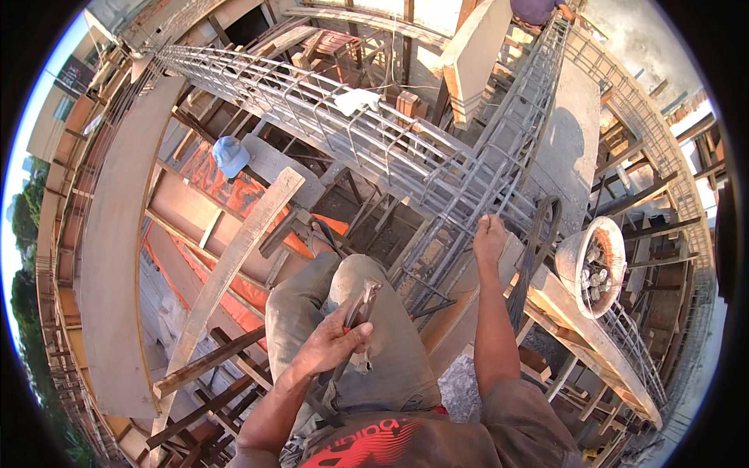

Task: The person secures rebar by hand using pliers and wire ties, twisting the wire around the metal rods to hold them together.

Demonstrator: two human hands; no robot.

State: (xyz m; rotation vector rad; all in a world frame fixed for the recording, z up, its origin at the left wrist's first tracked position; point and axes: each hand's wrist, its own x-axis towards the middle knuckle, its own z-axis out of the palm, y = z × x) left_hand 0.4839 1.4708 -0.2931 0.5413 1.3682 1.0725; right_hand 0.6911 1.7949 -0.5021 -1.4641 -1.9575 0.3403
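In my left hand (336,345), over my thigh, is a pair of pliers or pincers (364,298) with reddish handles, its jaws pointing up and away from me. My right hand (490,238) reaches out to the crossing of the steel rebar cages (468,202), fingers curled at the bars; whether it grips a bar or a wire there is hidden. A bundle of thin tie wire (529,263) hangs over the bars just right of that hand. The long rebar cage (327,111) with square stirrups runs to the upper left, a white crumpled piece (357,100) lying on it.
A bucket (591,266) holding grey lumps stands at the right on timber formwork (585,333). A blue cap (230,156) lies left of the cage. Planks (234,257) and gaps drop away below me. A co-worker (535,10) crouches at the top by the other cage.
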